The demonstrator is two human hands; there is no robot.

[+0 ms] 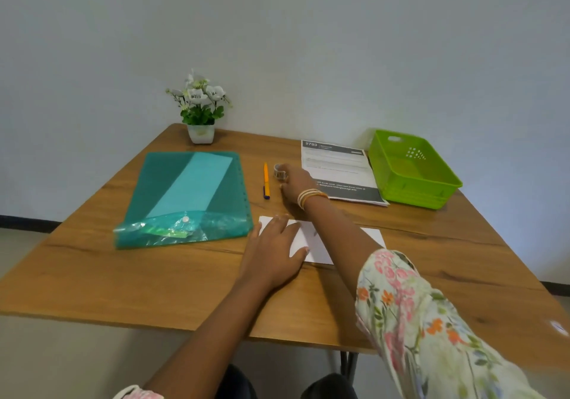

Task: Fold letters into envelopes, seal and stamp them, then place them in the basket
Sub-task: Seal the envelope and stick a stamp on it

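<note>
A teal plastic document folder (185, 195) lies at the table's (92, 269) ten o'clock, its snap flap blurred at the near edge. Behind it, at eleven o'clock, stands a small potted white flower (200, 109). The left hand (274, 250) lies flat, fingers spread, pressing the white envelope (314, 238) at the centre; both arms hide much of the envelope. At twelve o'clock an orange pen (266, 179) lies beside a small tape roll (280, 172), which the right hand (297, 183) reaches; its fingers curl at the roll, but whether they pinch it is hidden. A printed letter (336, 164) sits at one o'clock, its text unreadable. The green basket (413, 189) stands at two o'clock.
</note>
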